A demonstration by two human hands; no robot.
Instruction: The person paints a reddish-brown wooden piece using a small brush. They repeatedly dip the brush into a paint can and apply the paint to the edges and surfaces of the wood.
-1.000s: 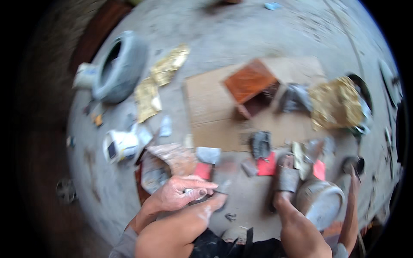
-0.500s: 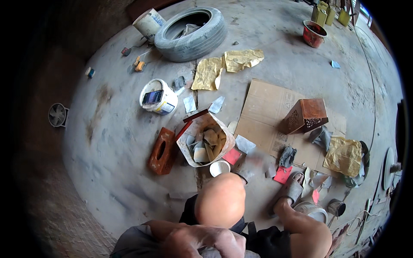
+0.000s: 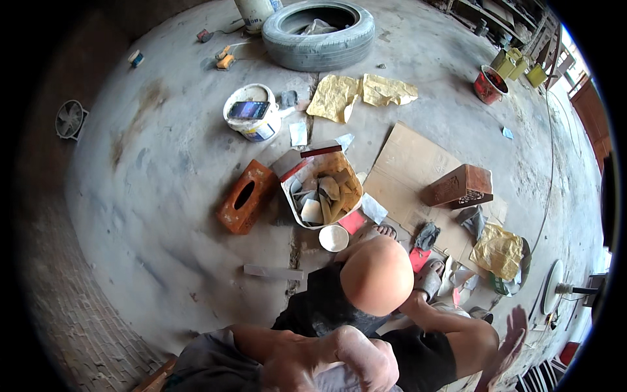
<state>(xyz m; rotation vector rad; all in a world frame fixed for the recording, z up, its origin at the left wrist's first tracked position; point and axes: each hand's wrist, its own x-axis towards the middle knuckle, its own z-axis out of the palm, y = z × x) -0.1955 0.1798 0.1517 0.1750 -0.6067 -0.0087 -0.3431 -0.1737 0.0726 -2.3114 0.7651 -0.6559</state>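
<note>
My left hand is low in front of me at the lap, its fingers curled over. Grey cloth shows below them, but what they grip, if anything, is hidden. My right hand is out past my right knee with fingers stretched, holding nothing. Ahead stands a white bucket full of worn sandpaper pieces, with dark red strips along its far rim. Left of it lies a reddish-brown wooden tissue box with an oval slot. A small white bowl sits in front of the bucket.
A carved wooden piece rests on flat cardboard. A phone lies on a white tub. A tyre, yellowish paper sheets, a crumpled dark rag and a red bucket are farther out.
The view has shifted, bringing more of the right side into sight. My right hand has come further into view, fingers spread upward. My left hand stays curled at the lap.
</note>
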